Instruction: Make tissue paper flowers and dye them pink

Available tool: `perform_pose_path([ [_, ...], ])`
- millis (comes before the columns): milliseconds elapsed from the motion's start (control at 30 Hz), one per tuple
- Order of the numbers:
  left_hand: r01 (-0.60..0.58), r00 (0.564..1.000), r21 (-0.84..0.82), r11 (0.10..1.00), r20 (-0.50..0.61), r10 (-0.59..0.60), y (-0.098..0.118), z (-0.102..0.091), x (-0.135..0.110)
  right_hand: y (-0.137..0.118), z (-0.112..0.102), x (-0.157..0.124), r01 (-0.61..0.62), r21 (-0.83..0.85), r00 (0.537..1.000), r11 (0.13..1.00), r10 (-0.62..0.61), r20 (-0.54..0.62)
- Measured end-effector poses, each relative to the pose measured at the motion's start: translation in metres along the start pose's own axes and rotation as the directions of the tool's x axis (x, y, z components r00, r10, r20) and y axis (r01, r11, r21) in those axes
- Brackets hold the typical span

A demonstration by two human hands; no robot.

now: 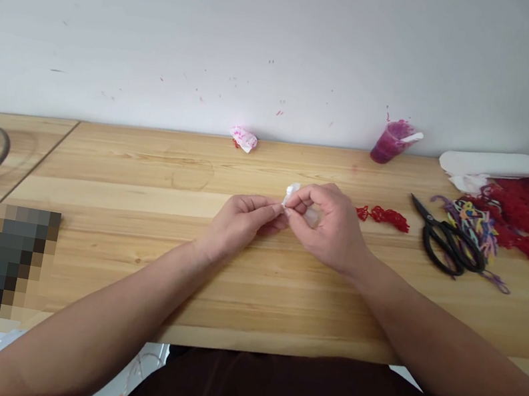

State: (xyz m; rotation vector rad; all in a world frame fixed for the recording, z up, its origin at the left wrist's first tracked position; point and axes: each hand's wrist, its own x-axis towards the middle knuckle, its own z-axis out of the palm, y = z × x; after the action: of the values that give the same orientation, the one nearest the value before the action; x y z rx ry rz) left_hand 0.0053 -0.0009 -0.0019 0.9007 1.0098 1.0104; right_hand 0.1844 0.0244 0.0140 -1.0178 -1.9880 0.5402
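Above the wooden table (128, 283), both hands meet around a small crumpled white piece (291, 191), thin like tissue or plastic film. My left hand (247, 222) pinches its lower end between thumb and forefinger. From the other side, the thumb and fingertips of my right hand (333, 226) close on the same spot. A paler, see-through part shows under the right palm; whether it belongs to the white piece I cannot tell. A bunch of red yarn (385, 217) lies just right of my right hand.
Black-handled scissors (444, 245) rest on the right, beside multicoloured yarn scraps (478, 223) and a red yarn heap (526, 208). A long white object (493, 164) and a cup of purple liquid (393, 142) stand near the wall. A pink-stained crumpled tissue (244, 139) lies at the back; a dark cable (2, 144) is at left.
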Motion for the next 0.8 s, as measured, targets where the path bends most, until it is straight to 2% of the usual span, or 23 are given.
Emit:
perform_pose_path([
  [267, 0.024, 1.0, -0.016, 1.0, -0.019, -0.024, 0.0022, 0.0, 0.0001, 0.0015, 0.0006, 0.0005, -0.009, 0.041, 1.0, 0.999, 0.008, 0.007],
  [633, 0.031, 0.999, -0.013, 0.999, -0.032, -0.032, 0.006, 0.0023, -0.0011, 0.0001, 0.0007, 0.0007, -0.103, 0.147, 0.994, 0.984, 0.097, 0.05],
  [800, 0.032, 0.999, -0.013, 0.999, -0.027, -0.033, 0.0068, 0.0025, -0.0015, 0.0008, 0.0007, 0.0007, -0.108, 0.193, 0.993, 0.975, 0.098, 0.061],
])
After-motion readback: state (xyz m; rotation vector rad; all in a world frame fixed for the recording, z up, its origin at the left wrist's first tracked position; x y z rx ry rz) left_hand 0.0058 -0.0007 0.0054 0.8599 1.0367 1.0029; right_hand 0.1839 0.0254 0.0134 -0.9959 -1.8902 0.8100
